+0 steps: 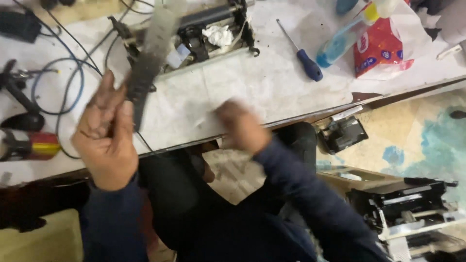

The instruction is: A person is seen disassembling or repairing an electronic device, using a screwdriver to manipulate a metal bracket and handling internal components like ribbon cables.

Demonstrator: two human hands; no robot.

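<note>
My left hand (106,136) is raised above the white worktable (272,87), palm toward me, gripping the lower end of a long dark strip-shaped machine part (148,58) that stands up and tilts right. My right hand (241,125) is blurred near the table's front edge, fingers curled; whether it holds anything I cannot tell. Behind the strip lies an opened printer assembly (208,29) with a crumpled white tissue inside it.
A blue-handled screwdriver (303,53) lies right of the assembly. A blue spray bottle (342,41) and a red-and-white packet (381,48) sit at far right. Blue and black cables (63,82) loop at left. Dismantled printer units (412,213) stand on the floor.
</note>
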